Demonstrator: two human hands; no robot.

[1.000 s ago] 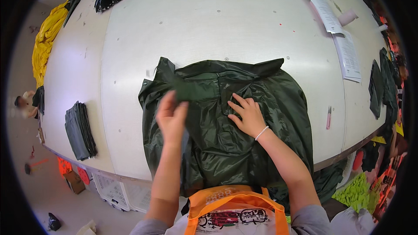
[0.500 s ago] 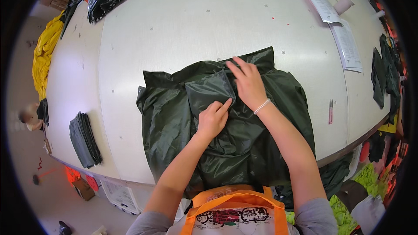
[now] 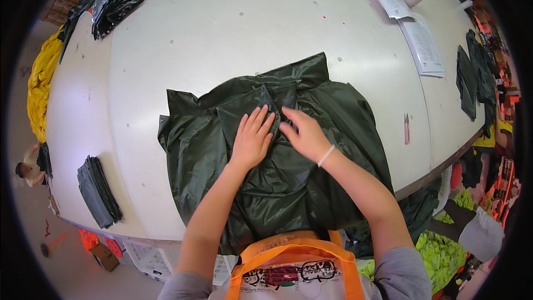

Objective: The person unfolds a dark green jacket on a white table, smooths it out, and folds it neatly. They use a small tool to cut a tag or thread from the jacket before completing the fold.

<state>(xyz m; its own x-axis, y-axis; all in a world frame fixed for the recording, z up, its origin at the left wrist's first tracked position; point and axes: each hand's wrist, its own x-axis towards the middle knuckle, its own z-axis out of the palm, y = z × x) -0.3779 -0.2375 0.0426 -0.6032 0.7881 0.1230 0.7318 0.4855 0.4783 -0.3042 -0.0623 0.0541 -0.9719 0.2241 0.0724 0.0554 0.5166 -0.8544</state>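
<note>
Garment [image 3: 283, 186] | dark green | glossy | wrinkled | left hand [image 3: 252, 140] on top

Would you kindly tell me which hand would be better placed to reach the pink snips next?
Probably the right hand: the pink snips lie to the right of the dark green garment, nearer this hand; the left hand rests on the garment, farther away.

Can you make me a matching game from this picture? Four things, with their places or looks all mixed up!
1. Snips
2. Yellow fabric
3. Dark green garment
4. Bracelet

A. Under the left hand
B. Around the right wrist
C. Pink-handled
D. At the left edge of the table

Pairs: 1-C, 2-D, 3-A, 4-B
</note>
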